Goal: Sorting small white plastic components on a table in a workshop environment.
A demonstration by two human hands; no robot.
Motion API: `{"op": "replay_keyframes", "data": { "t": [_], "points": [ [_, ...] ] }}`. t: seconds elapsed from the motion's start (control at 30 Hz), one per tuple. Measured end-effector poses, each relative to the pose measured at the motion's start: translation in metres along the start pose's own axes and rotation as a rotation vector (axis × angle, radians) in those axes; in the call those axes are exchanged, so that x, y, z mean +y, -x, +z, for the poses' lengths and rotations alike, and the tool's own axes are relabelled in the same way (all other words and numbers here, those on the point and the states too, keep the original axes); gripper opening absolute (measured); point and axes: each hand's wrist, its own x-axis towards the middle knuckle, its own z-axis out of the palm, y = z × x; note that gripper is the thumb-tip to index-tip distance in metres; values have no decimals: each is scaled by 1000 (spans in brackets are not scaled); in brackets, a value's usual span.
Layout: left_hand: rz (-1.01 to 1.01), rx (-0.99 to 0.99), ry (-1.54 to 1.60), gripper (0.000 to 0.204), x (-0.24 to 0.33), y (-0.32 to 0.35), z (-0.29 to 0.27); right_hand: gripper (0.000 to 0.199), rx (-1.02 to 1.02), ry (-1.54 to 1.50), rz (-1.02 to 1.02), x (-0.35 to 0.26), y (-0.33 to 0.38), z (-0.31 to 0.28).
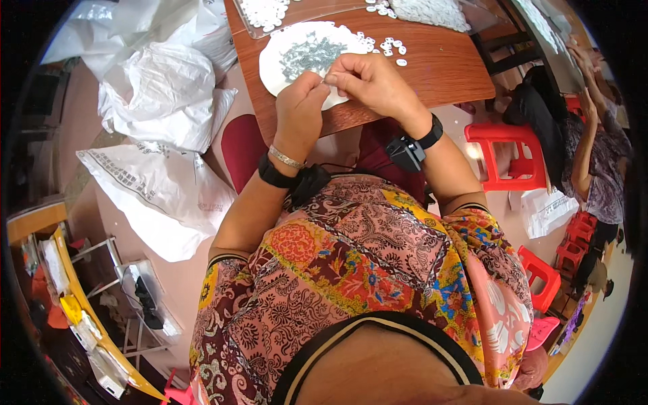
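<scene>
My left hand (300, 108) and my right hand (368, 84) meet over the near edge of a brown wooden table (445, 67), fingertips pinched together on a tiny part too small to make out. Just beyond them lies a white plate (273, 57) with a heap of small grey metal pieces (310, 54). Several small white round discs (388, 46) are scattered on the table to the right of the plate. Both wrists wear black straps, and the left also has a silver bangle.
White plastic sacks (162, 101) are piled on the floor to the left. A clear tray of white discs (266, 13) sits at the table's far edge. Red plastic stools (503, 158) stand to the right, where another person (597, 162) sits at a second table.
</scene>
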Motion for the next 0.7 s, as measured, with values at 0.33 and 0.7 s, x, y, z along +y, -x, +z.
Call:
{"op": "replay_keyframes", "data": {
  "t": [0.33,0.7],
  "points": [
    [-95,-72,84,17,10,-1,-1,21,47,146,-40,-2,6,-4],
    [-233,-47,461,11,9,-5,-14,27,534,588,185,107,22,-124]
  ]
}}
